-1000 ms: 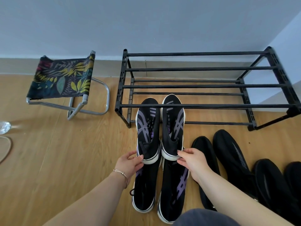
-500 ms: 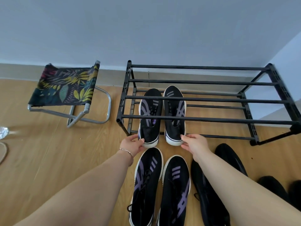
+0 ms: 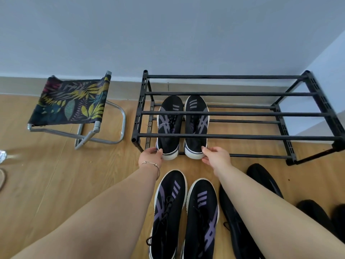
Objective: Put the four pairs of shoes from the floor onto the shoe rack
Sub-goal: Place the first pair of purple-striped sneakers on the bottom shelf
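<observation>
A black two-tier shoe rack [image 3: 233, 136] stands against the wall. A pair of black sneakers with purple stripes sits on its lower tier at the left end, toes to the wall. My left hand [image 3: 150, 157] grips the heel of the left sneaker [image 3: 169, 128]. My right hand [image 3: 216, 156] grips the heel of the right sneaker [image 3: 197, 126]. A second black-and-purple pair [image 3: 184, 214] lies on the floor between my arms. Plain black shoes [image 3: 261, 176] lie on the floor to the right, partly hidden by my right arm.
A folding stool [image 3: 74, 107] with a leaf-print seat stands left of the rack. More black shoes [image 3: 313, 212] lie at the right edge. A shiny object [image 3: 2, 156] sits at the far left. The floor is wood.
Both hands have pushed the sneaker pair forward, from in front of the rack to deep on its lower tier. My view has moved closer to the rack.
</observation>
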### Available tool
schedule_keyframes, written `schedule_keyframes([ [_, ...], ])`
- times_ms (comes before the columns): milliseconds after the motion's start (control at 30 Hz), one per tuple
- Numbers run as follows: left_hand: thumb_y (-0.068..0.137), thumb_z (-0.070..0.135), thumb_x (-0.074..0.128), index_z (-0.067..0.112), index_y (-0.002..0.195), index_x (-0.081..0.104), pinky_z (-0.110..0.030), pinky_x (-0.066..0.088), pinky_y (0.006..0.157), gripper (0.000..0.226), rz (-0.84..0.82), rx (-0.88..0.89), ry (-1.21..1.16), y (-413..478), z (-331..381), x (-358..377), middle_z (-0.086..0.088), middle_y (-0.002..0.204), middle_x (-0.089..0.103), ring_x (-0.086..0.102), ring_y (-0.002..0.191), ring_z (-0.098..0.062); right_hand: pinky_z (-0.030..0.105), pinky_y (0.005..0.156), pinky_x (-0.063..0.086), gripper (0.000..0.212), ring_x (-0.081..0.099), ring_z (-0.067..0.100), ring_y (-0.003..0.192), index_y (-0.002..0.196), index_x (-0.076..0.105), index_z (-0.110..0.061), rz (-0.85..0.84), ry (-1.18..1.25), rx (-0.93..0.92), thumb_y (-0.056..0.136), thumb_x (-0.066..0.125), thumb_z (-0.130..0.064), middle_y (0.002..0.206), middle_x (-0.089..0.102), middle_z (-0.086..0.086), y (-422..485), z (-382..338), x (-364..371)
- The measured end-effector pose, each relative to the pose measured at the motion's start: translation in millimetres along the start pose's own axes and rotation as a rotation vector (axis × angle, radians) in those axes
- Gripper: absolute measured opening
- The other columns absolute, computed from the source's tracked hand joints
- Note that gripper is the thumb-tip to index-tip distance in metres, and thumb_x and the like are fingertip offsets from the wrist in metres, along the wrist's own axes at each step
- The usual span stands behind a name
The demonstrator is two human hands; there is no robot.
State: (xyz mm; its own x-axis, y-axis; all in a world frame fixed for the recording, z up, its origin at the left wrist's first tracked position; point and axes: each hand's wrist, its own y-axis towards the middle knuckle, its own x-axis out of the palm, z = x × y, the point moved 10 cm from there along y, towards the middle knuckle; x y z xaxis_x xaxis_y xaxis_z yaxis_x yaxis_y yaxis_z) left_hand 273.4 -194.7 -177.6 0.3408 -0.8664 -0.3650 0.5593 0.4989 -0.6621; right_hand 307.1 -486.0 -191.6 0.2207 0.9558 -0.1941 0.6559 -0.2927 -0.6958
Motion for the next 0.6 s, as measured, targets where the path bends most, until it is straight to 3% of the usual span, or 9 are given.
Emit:
schedule_keyframes([
  [100,0.093,0.025,0.067,0.016,0.133,0.062,-0.045,0.055,0.1,0.041,0.028,0.021,0.054,-3.9,6.6,-1.7,-0.008,0.12,0.072,0.068,0.11,-0.028,0.042,0.096,0.06,0.026,0.073,0.027,0.098,0.11,0.061,-0.013,-0.011,-0.046,0.015,0.09,0.077,-0.02,0.111,0.069,0.011,0.5,-7.5,1.9],
  [200,0.093,0.02,0.068,0.015,0.133,0.063,-0.045,0.054,0.102,0.04,-0.002,0.012,0.01,-8.0,2.4,-0.5,-0.007,0.122,0.071,0.068,0.111,-0.026,0.043,0.097,0.059,0.039,0.074,0.029,0.1,0.126,0.063,-0.005,-0.021,-0.055,0.029,0.091,0.076,-0.016,0.114,0.07,0.012,0.6,-4.5,2.8],
  [300,0.093,0.019,0.067,0.018,0.13,0.065,-0.044,0.052,0.104,0.037,-0.046,0.025,-0.002,-12.8,2.1,1.6,-0.003,0.122,0.071,0.067,0.111,-0.024,0.044,0.098,0.059,0.041,0.074,0.028,0.099,0.128,0.063,-0.003,-0.028,-0.052,0.032,0.09,0.076,-0.014,0.116,0.07,0.013,2.4,-0.3,1.4],
  [467,0.098,0.024,0.06,0.018,0.135,0.061,-0.035,0.05,0.101,0.038,-0.168,0.131,0.196,-24.5,17.8,17.4,0.006,0.108,0.064,0.061,0.103,-0.018,0.044,0.099,0.058,0.042,0.074,0.026,0.099,0.13,0.063,-0.003,-0.028,-0.104,0.007,0.092,0.074,-0.015,0.108,0.069,0.008,1.0,-5.7,-1.0],
  [600,0.099,0.02,0.058,0.015,0.139,0.056,-0.033,0.047,0.099,0.041,-0.204,0.148,0.225,-25.2,25.1,17.7,0.005,0.109,0.061,0.058,0.104,-0.018,0.043,0.098,0.058,0.042,0.073,0.025,0.101,0.133,0.062,-0.005,-0.036,-0.201,-0.056,0.095,0.071,-0.021,0.118,0.071,0.01,-3.5,-9.6,-2.2],
])
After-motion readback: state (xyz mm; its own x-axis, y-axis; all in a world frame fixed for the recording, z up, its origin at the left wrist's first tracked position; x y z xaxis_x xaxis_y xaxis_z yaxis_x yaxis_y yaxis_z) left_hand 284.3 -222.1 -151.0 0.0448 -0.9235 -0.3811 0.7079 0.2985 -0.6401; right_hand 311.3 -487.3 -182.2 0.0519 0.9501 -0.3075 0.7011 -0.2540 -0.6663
